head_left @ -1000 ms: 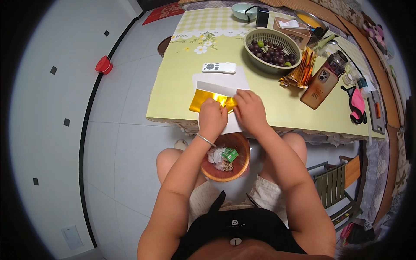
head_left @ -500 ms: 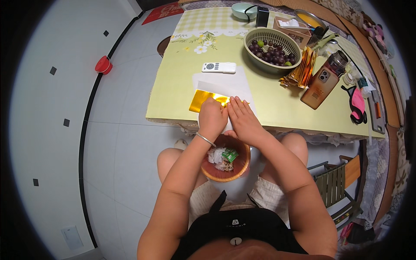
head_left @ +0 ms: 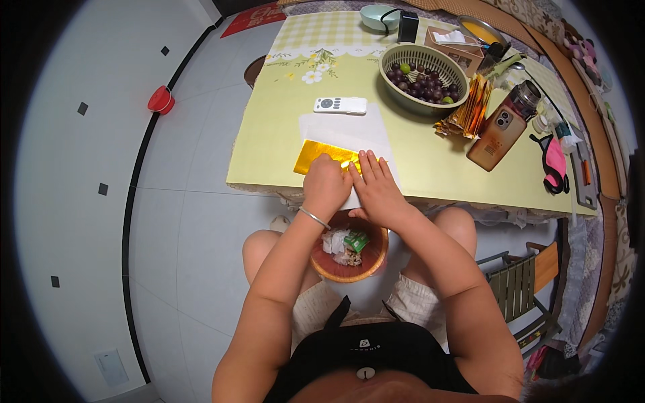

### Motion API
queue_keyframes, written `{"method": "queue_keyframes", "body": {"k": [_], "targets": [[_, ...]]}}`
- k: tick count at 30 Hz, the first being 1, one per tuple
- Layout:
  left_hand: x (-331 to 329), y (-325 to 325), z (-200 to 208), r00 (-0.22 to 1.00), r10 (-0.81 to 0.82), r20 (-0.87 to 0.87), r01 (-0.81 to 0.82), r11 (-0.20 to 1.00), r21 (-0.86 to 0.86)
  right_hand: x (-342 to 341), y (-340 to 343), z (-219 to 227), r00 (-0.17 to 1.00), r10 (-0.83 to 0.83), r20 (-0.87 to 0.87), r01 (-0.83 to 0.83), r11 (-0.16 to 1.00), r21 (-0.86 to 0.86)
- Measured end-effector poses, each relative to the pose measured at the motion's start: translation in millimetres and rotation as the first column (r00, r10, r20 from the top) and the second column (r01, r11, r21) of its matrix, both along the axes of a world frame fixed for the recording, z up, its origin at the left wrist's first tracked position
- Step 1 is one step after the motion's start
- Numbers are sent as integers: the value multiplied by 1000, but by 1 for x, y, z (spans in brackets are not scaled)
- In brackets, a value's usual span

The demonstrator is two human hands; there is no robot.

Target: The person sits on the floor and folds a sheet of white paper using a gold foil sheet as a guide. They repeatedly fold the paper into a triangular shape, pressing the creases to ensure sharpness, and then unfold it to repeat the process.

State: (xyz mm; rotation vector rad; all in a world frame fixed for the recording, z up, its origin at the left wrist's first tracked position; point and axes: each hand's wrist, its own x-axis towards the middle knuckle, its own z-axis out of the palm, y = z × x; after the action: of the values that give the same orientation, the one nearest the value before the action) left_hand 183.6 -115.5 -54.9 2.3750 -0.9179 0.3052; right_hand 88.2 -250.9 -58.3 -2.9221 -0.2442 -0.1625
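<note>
A sheet of gold foil paper (head_left: 309, 155) lies crosswise near the table's front edge, on top of white paper (head_left: 342, 126). Curled into a fist, my left hand (head_left: 326, 187) presses down on the foil; its fingertips are hidden underneath. A silver bangle (head_left: 314, 217) circles that wrist. My right hand (head_left: 378, 189) rests flat on the foil's right end, fingers stretched forward and close beside the left hand. Part of the foil shows shiny and creased between the hands.
A white remote control (head_left: 340, 105) lies beyond the paper. To the right are a basket of grapes (head_left: 386, 69), folded gold foil pieces (head_left: 470, 107), a phone (head_left: 497, 138) and a pink-and-black eye mask (head_left: 553, 161). Below the table edge, a bin (head_left: 322, 271) holds wrappers.
My left hand and wrist have shifted slightly left, and a little more gold foil shows between the hands. The right hand has turned slightly and stays flat.
</note>
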Motion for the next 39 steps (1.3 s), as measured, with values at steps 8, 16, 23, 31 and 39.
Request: {"method": "queue_keyframes", "body": {"k": [8, 16, 23, 31, 39], "targets": [[14, 44, 18, 971, -216, 97, 223, 972, -66, -4, -7, 12, 993, 111, -47, -109, 993, 44], [21, 74, 20, 934, -342, 104, 336, 939, 71, -2, -47, 12, 966, 256, 44, -254, 894, 368], [19, 77, 16, 919, -362, 153, 358, 932, 57, 4, -57, 15, 976, 211, 56, -212, 853, 477], [23, 73, 14, 926, -338, 165, 349, 936, -41, 11, -54, 10, 984, 121, 132, -167, 885, 435], [1, 40, 5, 960, -260, 107, 274, 950, -149, 17, -19, 7, 954, -10, 300, -145, 861, 488]]}}
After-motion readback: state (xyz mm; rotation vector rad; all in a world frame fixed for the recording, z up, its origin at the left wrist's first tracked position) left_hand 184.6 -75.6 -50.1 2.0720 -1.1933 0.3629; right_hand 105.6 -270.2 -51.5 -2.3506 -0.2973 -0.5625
